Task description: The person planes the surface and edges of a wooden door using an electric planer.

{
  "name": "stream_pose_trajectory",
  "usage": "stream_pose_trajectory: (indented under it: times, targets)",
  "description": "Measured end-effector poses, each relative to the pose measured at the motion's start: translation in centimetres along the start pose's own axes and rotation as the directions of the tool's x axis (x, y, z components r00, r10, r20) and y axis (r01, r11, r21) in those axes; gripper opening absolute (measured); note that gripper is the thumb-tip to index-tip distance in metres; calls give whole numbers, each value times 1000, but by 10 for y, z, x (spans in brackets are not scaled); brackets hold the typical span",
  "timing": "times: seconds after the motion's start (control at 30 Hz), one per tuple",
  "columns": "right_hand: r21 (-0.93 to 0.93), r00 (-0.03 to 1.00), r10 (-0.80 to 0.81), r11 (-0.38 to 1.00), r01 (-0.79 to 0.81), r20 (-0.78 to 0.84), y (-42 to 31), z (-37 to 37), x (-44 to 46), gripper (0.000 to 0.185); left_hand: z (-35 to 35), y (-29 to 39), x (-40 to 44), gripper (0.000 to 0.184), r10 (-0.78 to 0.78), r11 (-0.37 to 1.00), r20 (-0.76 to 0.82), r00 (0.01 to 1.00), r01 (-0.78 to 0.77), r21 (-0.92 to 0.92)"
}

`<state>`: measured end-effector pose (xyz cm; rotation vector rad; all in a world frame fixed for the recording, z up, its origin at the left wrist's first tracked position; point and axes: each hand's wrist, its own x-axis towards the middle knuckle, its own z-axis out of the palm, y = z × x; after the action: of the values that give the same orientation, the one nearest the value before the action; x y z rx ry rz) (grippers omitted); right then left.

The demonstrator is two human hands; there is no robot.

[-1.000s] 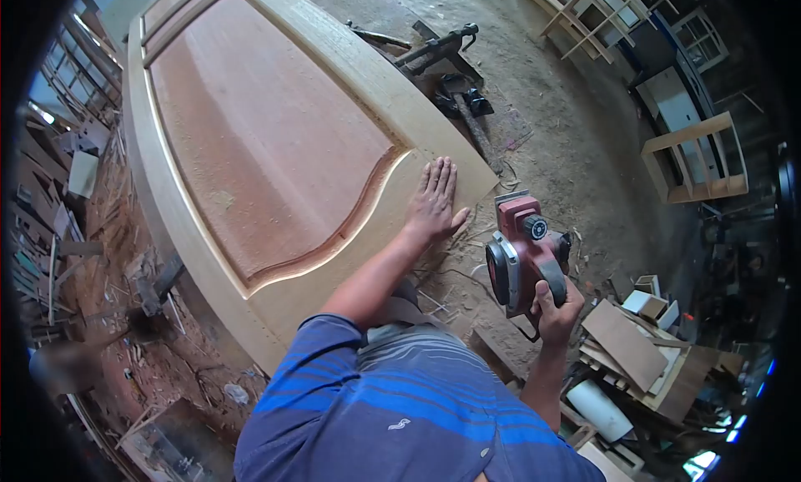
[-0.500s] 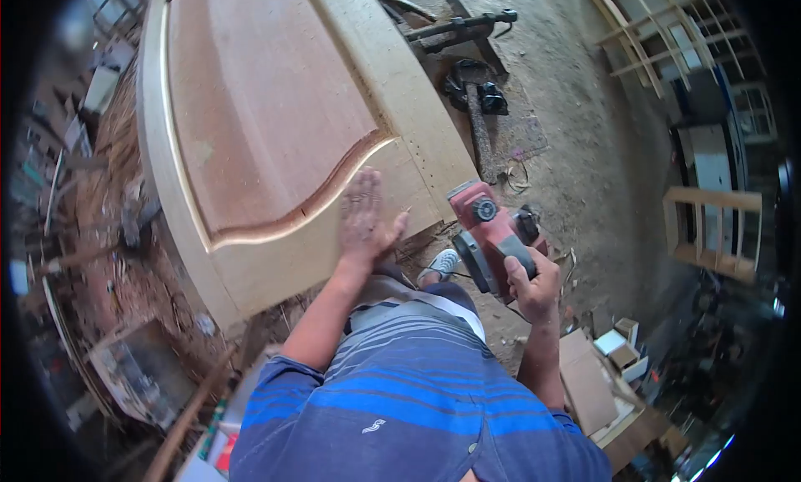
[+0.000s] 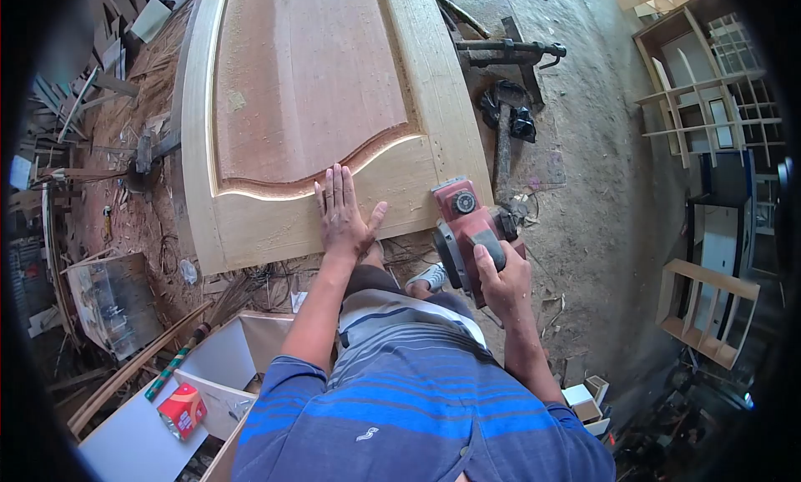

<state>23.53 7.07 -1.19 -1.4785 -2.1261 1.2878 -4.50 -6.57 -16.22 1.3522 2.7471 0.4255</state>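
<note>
A: Planer: where?

B: In the right hand, fingers wrapped round its handle, beside the door's near right corner. Touching the door? Can't tell.

A: How's it handle?

B: Rigid, probably weighty; handle's the hold, keep off the underside. Door's stiff, likely heavy, maybe slick with dust. Take it by the outer frame; the moulding could dent.

A: Left hand?

B: Flat on the door's lower end, thumb apart, holding nothing.

A: Containers?

B: Box, lower left, open-topped, pale inside; contents mostly hidden. Red packet on a white board next to it. Far right, a divided rack; contents unclear.
</note>
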Motion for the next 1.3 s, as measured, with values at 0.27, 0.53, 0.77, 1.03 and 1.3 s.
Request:
stream_pose_trajectory:
  times: [0.27,0.53,0.77,1.03,1.3]
  targets:
    - [88,992,119,989,-115,-36,-21,29,36,44,-3,-1,2,112,13,1000,-6,1000,-13,-27]
    - [91,988,120,990,-111,-94,-43,46,75,46,-9,-1,6,111,11,999,41,999,-9,-38]
    - [101,988,107,990,-95,-114,-57,57,118,49,-12,0,7,112,2,999,79,997,2,-46]
    - [84,986,68,995,-56,-153,-76,65,170,56,-14,0,9,111,-1,999,99,995,7,-51]
    - [118,982,-54,990,77,-182,-101,76,238,52,-17,1,10,111,0,998,108,994,6,-56]
